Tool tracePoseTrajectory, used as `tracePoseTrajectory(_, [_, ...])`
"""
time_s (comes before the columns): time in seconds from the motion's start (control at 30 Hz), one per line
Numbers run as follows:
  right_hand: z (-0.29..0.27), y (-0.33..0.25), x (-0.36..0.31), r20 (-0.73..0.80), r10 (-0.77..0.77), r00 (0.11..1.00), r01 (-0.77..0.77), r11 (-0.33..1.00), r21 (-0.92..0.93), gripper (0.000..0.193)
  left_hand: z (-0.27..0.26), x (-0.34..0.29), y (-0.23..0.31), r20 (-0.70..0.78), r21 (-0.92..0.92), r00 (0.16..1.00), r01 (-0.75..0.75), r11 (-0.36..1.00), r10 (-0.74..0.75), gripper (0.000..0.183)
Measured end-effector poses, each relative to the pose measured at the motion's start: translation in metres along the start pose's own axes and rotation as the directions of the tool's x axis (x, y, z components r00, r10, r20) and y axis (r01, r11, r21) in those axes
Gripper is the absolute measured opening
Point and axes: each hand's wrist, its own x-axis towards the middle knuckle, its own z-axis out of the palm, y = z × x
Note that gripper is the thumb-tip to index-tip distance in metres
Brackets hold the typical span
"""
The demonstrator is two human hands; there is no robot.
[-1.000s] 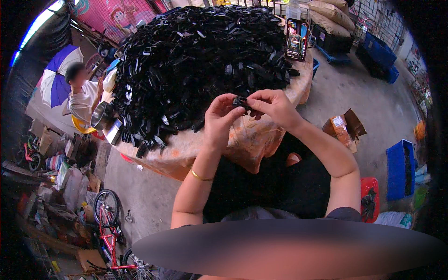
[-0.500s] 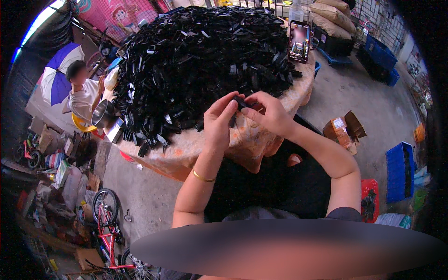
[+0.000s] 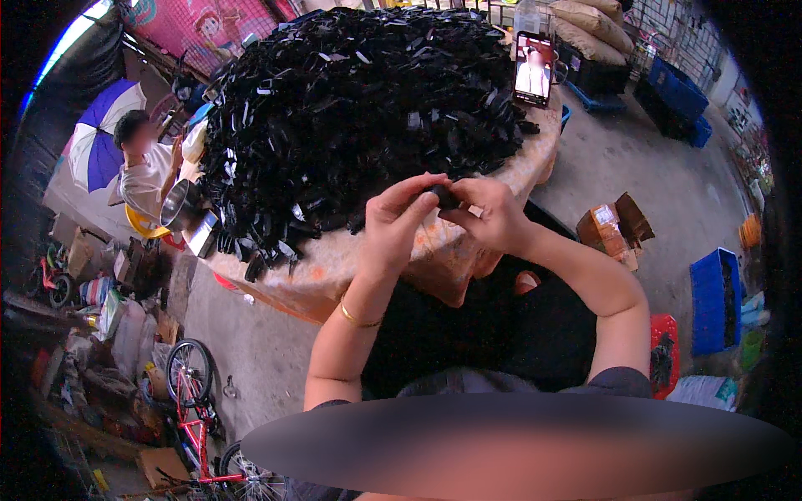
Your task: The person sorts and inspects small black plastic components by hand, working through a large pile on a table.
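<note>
Between my two hands, over the near edge of the table, is a small black plastic piece (image 3: pixel 444 196). My left hand (image 3: pixel 401 219) pinches its left side between thumb and fingers. On its right side, the fingers of my right hand (image 3: pixel 487 215) are closed, partly hiding it. Just beyond my hands, a large heap of similar black pieces (image 3: pixel 351 117) covers most of the table. A patterned orange-white tablecloth (image 3: pixel 326 265) hangs over the near edge. What exactly the piece is cannot be made out.
A phone (image 3: pixel 533 70) stands upright at the table's right edge. Across at the left sits another person (image 3: pixel 149 163) near a metal bowl (image 3: pixel 179 205). An open cardboard box (image 3: pixel 614 230), a blue crate (image 3: pixel 715 301) and a red bicycle (image 3: pixel 194 434) are on the floor.
My right fingers have shifted on the black piece, and its angle between my hands has changed. Both hands stay at the table's near edge. The phone's screen picture is different.
</note>
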Motion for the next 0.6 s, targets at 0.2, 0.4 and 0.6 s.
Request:
tracePoseTrajectory(0.2, [-0.003, 0.013, 0.000, 0.166, 0.274, 0.947, -0.306, 0.927, 0.216, 0.030, 0.010, -0.003, -0.006, -0.015, 0.106, 0.998, -0.058, 0.993, 0.060, 0.036])
tracePoseTrajectory(0.4, [-0.019, 0.005, 0.007, 0.168, 0.245, 0.955, -0.286, 0.912, 0.294, 0.033, 0.002, -0.002, -0.005, -0.021, 0.152, 0.998, -0.058, 0.987, 0.062, 0.037])
tracePoseTrajectory(0.6, [-0.049, 0.004, 0.008, 0.535, 0.201, 0.821, -0.237, 0.972, -0.002, 0.024, -0.014, -0.006, 0.012, -0.017, 0.752, 0.978, -0.125, 0.647, 0.209, 0.023])
